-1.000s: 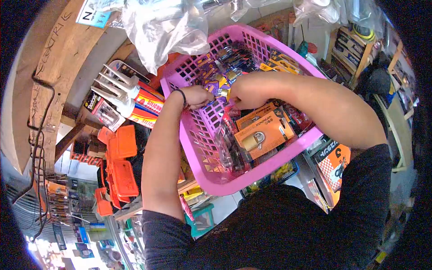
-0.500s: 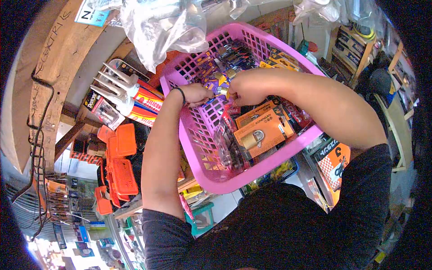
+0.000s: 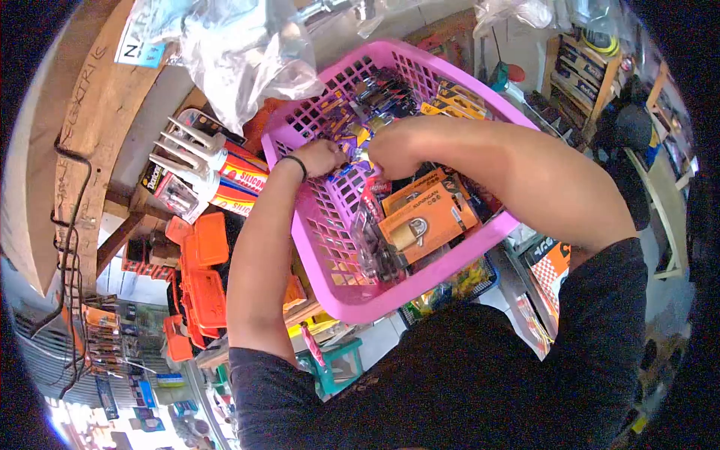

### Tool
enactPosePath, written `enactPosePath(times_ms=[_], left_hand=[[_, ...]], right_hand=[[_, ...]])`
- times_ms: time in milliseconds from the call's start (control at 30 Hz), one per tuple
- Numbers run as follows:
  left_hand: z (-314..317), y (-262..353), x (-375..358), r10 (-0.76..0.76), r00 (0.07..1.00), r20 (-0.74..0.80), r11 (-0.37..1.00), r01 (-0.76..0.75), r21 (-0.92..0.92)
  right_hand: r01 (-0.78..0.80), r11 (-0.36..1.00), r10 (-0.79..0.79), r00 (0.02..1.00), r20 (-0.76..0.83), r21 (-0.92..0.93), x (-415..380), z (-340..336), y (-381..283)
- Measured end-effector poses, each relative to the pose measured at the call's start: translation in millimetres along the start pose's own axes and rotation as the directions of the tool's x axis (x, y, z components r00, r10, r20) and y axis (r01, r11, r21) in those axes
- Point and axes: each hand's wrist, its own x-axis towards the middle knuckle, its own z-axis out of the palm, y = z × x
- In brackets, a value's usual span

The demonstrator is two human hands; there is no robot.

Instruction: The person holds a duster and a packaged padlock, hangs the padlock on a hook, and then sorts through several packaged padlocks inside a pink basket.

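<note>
A pink plastic basket (image 3: 375, 304) holds many small packaged goods. My left hand (image 3: 321, 157), with a dark band at the wrist, is inside its left side, fingers bent at the edge of small purple-and-yellow packets (image 3: 360, 141). Close beside it, my right hand (image 3: 394, 150) reaches down with curled fingers at the same packets. What either hand grips is hidden or too small to name. Nearer to me in the basket lie orange padlock packages (image 3: 431, 225) and dark items in clear wrap (image 3: 371, 251). Yellow packages (image 3: 454, 101) stand at the back right.
Clear plastic bags (image 3: 251, 67) hang above the basket's back left. Silicone tubes with white nozzles (image 3: 244, 176) and orange plastic boxes (image 3: 204, 292) are at the left. A wooden shelf (image 3: 585, 82) stands at the back right, and a green stool (image 3: 341, 366) is below.
The view has shifted slightly, so the basket and padlock packages appear a little further left. Both hands remain at the small packets, with slight finger movement.
</note>
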Motion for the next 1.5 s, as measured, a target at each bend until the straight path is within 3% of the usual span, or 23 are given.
enactPosePath(times_ms=[133, 200, 267, 333, 367, 433, 533, 567, 600, 667, 700, 733, 800, 933, 1000, 1100, 1133, 1200, 1233, 1333, 1400, 1433, 1500], left_hand=[[5.3, -2.5, 0.5, -0.049, 0.997, -0.067, 0.997, 0.052, 0.048], [2.6, 5.1, -3.8, 0.003, 0.998, 0.056, 0.998, 0.001, -0.066], [2.1, 13.9, -11.7, -0.052, 0.997, 0.06, 0.993, 0.058, -0.106], [2.0, 21.7, -18.6, 0.092, 0.996, -0.004, 0.969, -0.091, -0.23], [2.9, 25.2, -20.6, 0.087, 0.996, -0.005, 0.969, -0.086, -0.231], [3.5, 32.2, -24.2, 0.282, 0.935, -0.213, 0.892, -0.337, -0.3], [-11.7, 63.1, -55.8, 0.18, 0.976, -0.122, 0.875, -0.216, -0.434], [-14.4, 79.3, -72.9, 0.148, 0.986, -0.081, 0.895, -0.168, -0.412], [-8.0, 80.6, -82.4, 0.276, 0.957, -0.085, 0.87, -0.286, -0.401], [-2.8, 108.0, -106.8, 0.379, 0.925, -0.008, 0.908, -0.374, -0.187], [1.7, 118.3, -113.7, 0.448, 0.892, 0.062, 0.889, -0.437, -0.138], [2.5, 131.0, -122.7, 0.392, 0.91, 0.139, 0.92, -0.39, -0.039], [12.5, 139.1, -128.4, 0.324, 0.944, 0.057, 0.938, -0.328, 0.108], [20.0, 133.8, -129.4, 0.346, 0.938, 0.005, 0.937, -0.345, 0.059], [20.9, 132.4, -129.3, 0.515, 0.841, -0.168, 0.857, -0.509, 0.08], [21.2, 132.7, -132.7, 0.524, 0.817, -0.24, 0.843, -0.537, 0.012], [23.4, 131.2, -134.2, 0.52, 0.82, -0.24, 0.846, -0.532, 0.017], [29.2, 127.7, -136.6, 0.229, 0.963, -0.142, 0.806, -0.27, -0.527], [31.4, 128.2, -137.6, 0.189, 0.971, -0.148, 0.709, -0.239, -0.664], [27.9, 129.3, -148.5, 0.064, 0.985, -0.161, 0.61, -0.166, -0.775], [29.2, 123.9, -155.5, 0.086, 0.969, -0.231, 0.588, -0.237, -0.774], [29.0, 124.5, -161.9, 0.04, 0.954, -0.296, 0.525, -0.272, -0.807], [28.5, 125.0, -175.4, -0.049, 0.919, -0.391, 0.474, -0.323, -0.819]], right_hand=[[0.023, 1.0, -0.023, 1.0, 0.008, -0.005, -6.3, -4.8, -1.8], [0.045, 0.999, -0.045, 0.999, -0.009, 0.012, -6.7, -5.3, -2.4], [0.043, 0.999, -0.043, 0.998, 0.034, -0.01, -5.5, -9.2, -3.6], [0.018, 1.0, -0.017, 0.999, 0.031, -0.025, -9.1, -12.8, -5.6], [0.023, 0.999, -0.022, 0.999, 0.03, -0.026, -12.1, -16.8, -7.7], [0.002, 1.0, -0.001, 0.999, 0.04, -0.016, -19.4, -25.6, -10.4], [0.068, 0.995, -0.064, 0.996, -0.062, 0.075, -39.9, -35.6, -11.9], [0.109, 0.983, -0.107, 0.994, -0.02, 0.148, -39.5, -34.0, -10.0], [0.103, 0.983, -0.101, 0.995, -0.021, 0.152, -43.5, -35.5, -10.8], [0.201, 0.965, -0.234, 0.951, 0.204, 0.169, -59.0, -42.6, -18.8], [0.26, 0.964, -0.265, 0.951, 0.159, 0.049, -67.5, -44.7, -23.8], [0.261, 0.964, -0.265, 0.951, 0.159, 0.049, -68.7, -43.1, -23.9], [0.286, 0.956, -0.292, 0.937, 0.191, 0.059, -67.8, -40.2, -24.3], [0.229, 0.973, -0.23, 0.948, 0.221, 0.032, -60.4, -33.6, -20.5], [0.261, 0.965, -0.262, 0.939, 0.224, 0.034, -61.1, -38.2, -18.4], [0.321, 0.944, -0.329, 0.927, 0.183, 0.07, -62.3, -40.8, -14.2], [0.347, 0.932, -0.359, 0.922, 0.144, 0.1, -62.6, -39.8, -12.2], [0.384, 0.915, -0.395, 0.916, 0.077, 0.126, -63.4, -39.3, -8.4], [0.398, 0.899, -0.411, 0.911, 0.041, 0.185, -63.6, -39.5, -6.3], [0.441, 0.869, -0.446, 0.895, -0.031, 0.224, -65.0, -41.2, -1.5], [0.366, 0.899, -0.322, 0.925, -0.204, 0.241, -67.0, -42.9, 1.4], [0.375, 0.898, -0.332, 0.921, -0.206, 0.229, -66.8, -40.9, 2.5], [0.453, 0.846, -0.282, 0.828, -0.484, 0.281, -63.7, -36.4, 5.6]])
